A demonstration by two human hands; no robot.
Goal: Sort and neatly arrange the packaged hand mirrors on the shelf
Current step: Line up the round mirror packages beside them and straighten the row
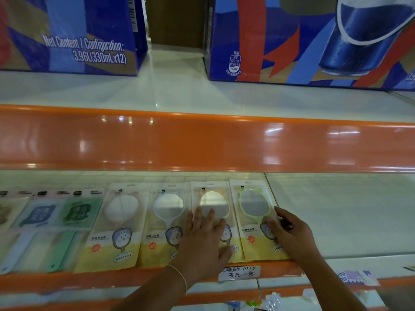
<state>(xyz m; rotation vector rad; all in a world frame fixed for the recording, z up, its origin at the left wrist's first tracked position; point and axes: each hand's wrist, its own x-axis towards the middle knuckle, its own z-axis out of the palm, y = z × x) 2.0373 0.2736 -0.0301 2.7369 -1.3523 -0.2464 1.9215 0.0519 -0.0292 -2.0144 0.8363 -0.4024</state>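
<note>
Several packaged hand mirrors lie flat in a row on the white shelf. From the left: a white-backed one, a white-framed one, a cream-framed one and a green-framed one. My left hand lies flat with straight fingers on the cream-framed pack. My right hand touches the right edge of the green-framed pack, fingers slightly bent on its lower part.
Other flat packs in blue and green lie at the left of the row. An orange shelf lip hangs above. Blue drink cartons stand on the upper shelf. A handwritten price tag sits on the front rail.
</note>
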